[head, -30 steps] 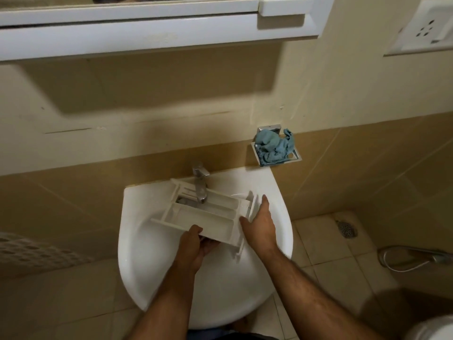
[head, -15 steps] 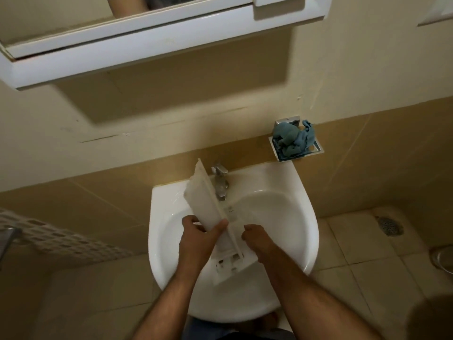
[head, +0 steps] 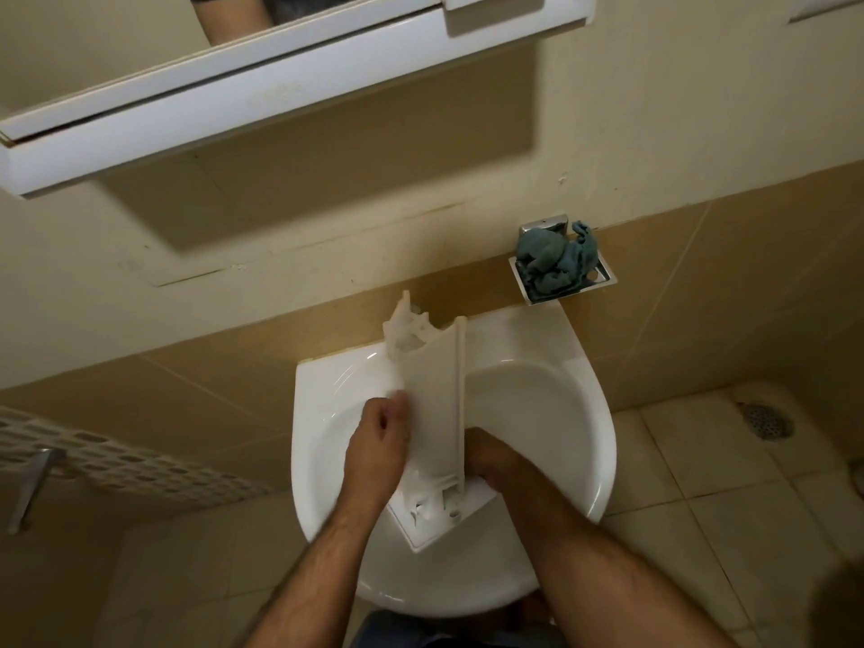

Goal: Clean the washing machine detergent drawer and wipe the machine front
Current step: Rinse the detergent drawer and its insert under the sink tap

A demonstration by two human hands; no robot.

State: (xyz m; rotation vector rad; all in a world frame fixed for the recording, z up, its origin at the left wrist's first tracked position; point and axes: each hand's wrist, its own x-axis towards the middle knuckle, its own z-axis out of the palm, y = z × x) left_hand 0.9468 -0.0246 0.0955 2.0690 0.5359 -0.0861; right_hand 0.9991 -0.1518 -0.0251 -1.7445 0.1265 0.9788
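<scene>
The white plastic detergent drawer (head: pixel 435 404) stands on end over the white washbasin (head: pixel 537 390), its front panel down near me and its back end up by the wall, hiding the tap. My left hand (head: pixel 376 449) grips the drawer's left side. My right hand (head: pixel 491 458) holds its right side low down, fingers hidden behind the plastic. A crumpled blue-green cloth (head: pixel 556 261) lies in the metal soap dish (head: pixel 601 275) on the wall, to the right above the basin.
A white mirror cabinet (head: pixel 280 91) hangs overhead on the wall. A white perforated basket (head: pixel 117 460) sits at the left with a metal handle (head: pixel 30 484) beside it. Tiled floor with a drain (head: pixel 764 418) lies to the right.
The drawer went from lying flat across the basin to standing on end, and has now rotated further upright. Both hands shifted grip along its sides; the view moved right.
</scene>
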